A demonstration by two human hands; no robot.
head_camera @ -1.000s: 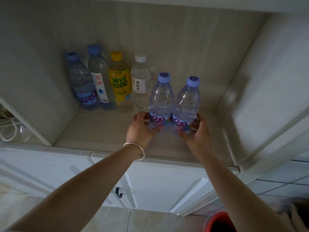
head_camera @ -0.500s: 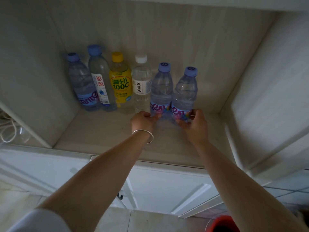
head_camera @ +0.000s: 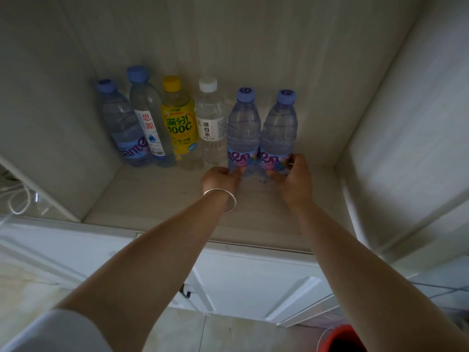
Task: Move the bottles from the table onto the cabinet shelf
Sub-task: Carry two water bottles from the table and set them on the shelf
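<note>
Two clear water bottles with lilac caps stand side by side at the back of the cabinet shelf (head_camera: 157,199). My left hand (head_camera: 220,179) grips the base of the left bottle (head_camera: 244,130). My right hand (head_camera: 294,177) grips the base of the right bottle (head_camera: 279,130). To their left a row stands against the back wall: a white-capped clear bottle (head_camera: 211,125), a yellow bottle (head_camera: 179,125), a tall blue-capped bottle (head_camera: 147,118) and another lilac-capped bottle (head_camera: 120,128). The table is out of view.
The shelf's right wall (head_camera: 406,138) and left wall (head_camera: 45,128) close the compartment. White cabinet doors (head_camera: 253,280) lie below the shelf edge. A red container (head_camera: 342,339) sits on the floor at lower right. A white cable (head_camera: 17,199) hangs at far left.
Both hands have pushed the two bottles further back on the shelf, into line with the row at the back wall.
</note>
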